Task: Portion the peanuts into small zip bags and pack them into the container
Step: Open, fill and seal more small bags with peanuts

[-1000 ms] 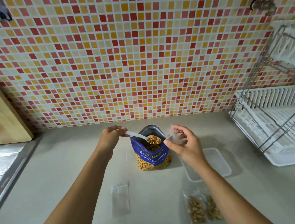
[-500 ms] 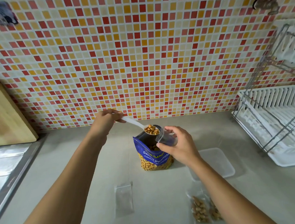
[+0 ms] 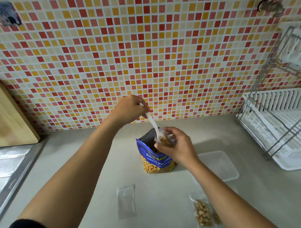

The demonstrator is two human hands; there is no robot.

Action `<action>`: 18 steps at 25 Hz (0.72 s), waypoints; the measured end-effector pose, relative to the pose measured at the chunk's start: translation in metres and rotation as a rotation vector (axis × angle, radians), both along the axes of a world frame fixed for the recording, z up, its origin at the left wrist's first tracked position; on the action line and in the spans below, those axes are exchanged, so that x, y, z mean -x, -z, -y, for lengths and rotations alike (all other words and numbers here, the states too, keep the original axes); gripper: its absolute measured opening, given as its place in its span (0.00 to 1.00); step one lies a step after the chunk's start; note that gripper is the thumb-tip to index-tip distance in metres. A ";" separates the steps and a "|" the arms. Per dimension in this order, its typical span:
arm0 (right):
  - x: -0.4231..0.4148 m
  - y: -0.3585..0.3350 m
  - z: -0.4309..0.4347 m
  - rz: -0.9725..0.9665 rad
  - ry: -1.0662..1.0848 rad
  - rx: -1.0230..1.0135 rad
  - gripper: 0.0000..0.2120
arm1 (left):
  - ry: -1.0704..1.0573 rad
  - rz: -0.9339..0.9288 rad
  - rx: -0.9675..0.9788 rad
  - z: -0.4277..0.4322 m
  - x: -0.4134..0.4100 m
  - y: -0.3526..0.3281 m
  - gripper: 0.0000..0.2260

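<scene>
Fingers [image 3: 137, 100] of the left hand [image 3: 128, 108]: curled and clamped on the handle of a white plastic spoon [image 3: 152, 122], which is tilted bowl-down into a small clear plastic zip bag [image 3: 164, 140].

Fingers [image 3: 170, 130] of the right hand [image 3: 179, 148]: pinched on the rim of that zip bag, which is held open directly above the mouth of a blue stand-up foil pouch of peanuts [image 3: 156, 159]. Peanuts are seen inside the held bag.

Clear rectangular plastic container [image 3: 219, 166]: set just right of the pouch. Packing is judged not yet begun.

Flat unfilled clear zip bag [image 3: 126, 201]: laid in front of the pouch, slightly left.

Filled zip bags of peanuts [image 3: 202, 213]: laid in front of the pouch to the right, partly hidden by the right forearm.

Step in hand, as judged: a portion is being spooned into the held bag. The spoon bowl is best sunk well inside the mouth before it is emptied. The mouth should be kept wide and over the pouch, so that strays are caught. The fill should be matched to the finished bags, with the zip strip left clear for sealing.
</scene>
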State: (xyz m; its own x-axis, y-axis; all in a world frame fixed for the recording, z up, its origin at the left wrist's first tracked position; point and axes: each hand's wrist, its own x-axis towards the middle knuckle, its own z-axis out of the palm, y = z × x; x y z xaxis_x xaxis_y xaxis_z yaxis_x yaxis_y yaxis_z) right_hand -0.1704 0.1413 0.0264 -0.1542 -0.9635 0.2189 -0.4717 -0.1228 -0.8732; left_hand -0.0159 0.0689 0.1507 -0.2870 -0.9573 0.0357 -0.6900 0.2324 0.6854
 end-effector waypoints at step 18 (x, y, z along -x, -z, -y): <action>0.018 -0.016 -0.017 0.109 0.126 -0.012 0.22 | 0.043 0.207 0.004 0.004 -0.008 0.072 0.08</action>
State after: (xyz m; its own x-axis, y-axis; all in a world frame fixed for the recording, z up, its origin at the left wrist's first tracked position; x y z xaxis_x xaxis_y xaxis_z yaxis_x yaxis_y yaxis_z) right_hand -0.1880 0.1588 0.0423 -0.2962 -0.9375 0.1828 -0.3854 -0.0578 -0.9209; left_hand -0.0079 0.0654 0.0782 -0.3294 -0.9438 -0.0250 -0.8054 0.2671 0.5291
